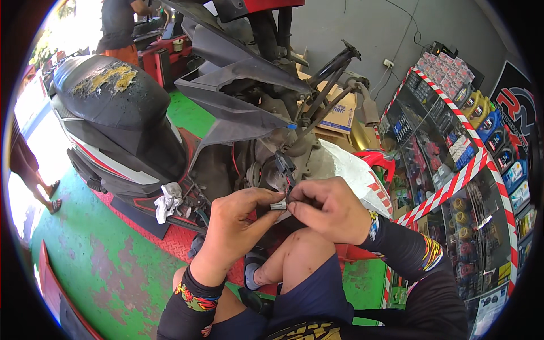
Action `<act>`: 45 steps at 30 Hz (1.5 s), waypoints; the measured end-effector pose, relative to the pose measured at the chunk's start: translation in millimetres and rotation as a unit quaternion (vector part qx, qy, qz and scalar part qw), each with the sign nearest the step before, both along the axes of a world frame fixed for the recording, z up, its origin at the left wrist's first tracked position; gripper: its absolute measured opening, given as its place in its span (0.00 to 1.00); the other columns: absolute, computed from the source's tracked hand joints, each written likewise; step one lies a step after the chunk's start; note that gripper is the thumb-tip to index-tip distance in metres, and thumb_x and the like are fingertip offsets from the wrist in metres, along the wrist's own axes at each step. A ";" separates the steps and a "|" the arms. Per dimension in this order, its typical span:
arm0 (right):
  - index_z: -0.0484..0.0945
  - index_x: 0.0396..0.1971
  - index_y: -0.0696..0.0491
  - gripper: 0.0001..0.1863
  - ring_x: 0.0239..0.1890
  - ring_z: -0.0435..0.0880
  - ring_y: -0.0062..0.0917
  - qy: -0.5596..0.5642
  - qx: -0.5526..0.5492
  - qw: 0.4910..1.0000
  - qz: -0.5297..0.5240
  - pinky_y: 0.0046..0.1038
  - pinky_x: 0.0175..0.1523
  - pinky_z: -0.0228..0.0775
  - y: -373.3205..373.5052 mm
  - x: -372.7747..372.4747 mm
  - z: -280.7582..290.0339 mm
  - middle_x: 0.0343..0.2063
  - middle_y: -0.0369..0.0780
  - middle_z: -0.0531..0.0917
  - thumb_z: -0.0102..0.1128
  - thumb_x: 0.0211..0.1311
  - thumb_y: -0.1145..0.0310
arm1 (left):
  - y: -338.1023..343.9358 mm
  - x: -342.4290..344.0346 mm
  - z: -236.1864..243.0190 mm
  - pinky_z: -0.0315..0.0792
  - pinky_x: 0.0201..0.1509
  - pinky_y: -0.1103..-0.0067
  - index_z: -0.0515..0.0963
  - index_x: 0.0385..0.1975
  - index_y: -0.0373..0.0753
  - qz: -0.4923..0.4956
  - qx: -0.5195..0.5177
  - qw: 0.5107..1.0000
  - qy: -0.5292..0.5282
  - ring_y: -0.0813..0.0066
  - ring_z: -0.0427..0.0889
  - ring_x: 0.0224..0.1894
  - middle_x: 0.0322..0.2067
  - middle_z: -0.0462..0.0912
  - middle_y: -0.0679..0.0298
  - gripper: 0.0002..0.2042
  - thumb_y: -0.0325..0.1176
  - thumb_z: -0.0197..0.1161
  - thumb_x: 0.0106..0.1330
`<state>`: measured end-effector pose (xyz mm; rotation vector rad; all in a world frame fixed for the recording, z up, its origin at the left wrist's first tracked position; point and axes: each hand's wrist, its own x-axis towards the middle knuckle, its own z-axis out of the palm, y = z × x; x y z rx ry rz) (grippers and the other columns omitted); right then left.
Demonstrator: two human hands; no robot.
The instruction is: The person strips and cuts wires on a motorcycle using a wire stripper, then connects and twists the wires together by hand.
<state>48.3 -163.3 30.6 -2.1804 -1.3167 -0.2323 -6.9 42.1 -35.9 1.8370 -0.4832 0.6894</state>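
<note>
Head view: two bare hands meet just below the centre of the frame. The left hand is narrowed to a pinch, thumb and fingers gripping a small pale piece. The right hand, just beside it, also pinches, fingertips drawn together at thin wires; exact contact partly hidden by the fingers. Above the fingertips hangs a black plug, near the exposed front of a scooter, centre frame.

Surroundings: scooter seat, upper left, cover torn, yellow foam showing. White rag at the scooter's side, left of the left hand. Red mat under the scooter, on a green floor. Cardboard box behind, upper centre-right. Glass cabinet edged in red-and-white tape, right side; bottles stand along its upper right. Another person upper left.
</note>
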 end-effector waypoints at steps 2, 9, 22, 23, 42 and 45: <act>0.83 0.33 0.57 0.06 0.25 0.82 0.34 0.477 0.015 0.873 -0.104 0.31 0.30 0.73 4.4 -1.2 9.3 0.20 0.39 0.80 0.60 0.61 0.71 | 0.6 -1.4 0.8 0.82 0.47 0.78 0.85 0.41 0.31 0.006 0.002 1.000 0.005 0.71 0.90 0.42 0.40 0.90 0.55 0.14 0.19 0.76 0.53; 0.83 0.40 0.53 0.13 0.24 0.82 0.30 -0.131 -0.045 0.990 0.026 0.26 0.27 0.73 -15.4 13.4 3.2 0.25 0.38 0.82 0.70 0.55 0.70 | 2.3 -3.4 -0.8 0.83 0.48 0.78 0.85 0.41 0.31 -0.002 -0.049 0.997 0.065 0.73 0.89 0.42 0.40 0.90 0.56 0.14 0.19 0.75 0.53; 0.82 0.37 0.55 0.11 0.26 0.83 0.25 -0.166 -0.053 0.981 0.090 0.26 0.27 0.75 2.7 9.8 8.7 0.25 0.38 0.84 0.71 0.58 0.67 | 2.3 -4.7 1.0 0.80 0.42 0.79 0.87 0.42 0.34 0.006 -0.061 0.997 0.045 0.70 0.89 0.38 0.39 0.90 0.59 0.15 0.22 0.76 0.54; 0.82 0.37 0.57 0.09 0.26 0.83 0.28 -0.002 -0.049 0.999 0.016 0.27 0.28 0.74 4.0 2.4 9.5 0.25 0.39 0.84 0.67 0.62 0.67 | 1.0 -2.2 -1.7 0.80 0.41 0.79 0.87 0.42 0.34 0.008 -0.056 0.998 0.031 0.70 0.89 0.38 0.39 0.90 0.59 0.15 0.22 0.76 0.54; 0.83 0.45 0.53 0.19 0.29 0.83 0.29 -0.320 -0.023 0.941 0.109 0.30 0.28 0.74 -15.0 27.8 -13.2 0.37 0.38 0.83 0.72 0.50 0.71 | -0.2 -2.8 -6.1 0.76 0.34 0.81 0.87 0.43 0.35 -0.002 -0.090 0.992 0.089 0.75 0.87 0.33 0.36 0.90 0.60 0.15 0.25 0.77 0.54; 0.83 0.43 0.53 0.17 0.29 0.83 0.28 -0.317 -0.040 0.941 0.109 0.29 0.28 0.75 -12.1 22.8 -10.2 0.36 0.38 0.83 0.71 0.51 0.71 | -0.1 -0.7 -7.8 0.75 0.34 0.81 0.87 0.43 0.35 -0.001 -0.081 0.992 0.099 0.76 0.87 0.32 0.37 0.90 0.60 0.15 0.25 0.77 0.54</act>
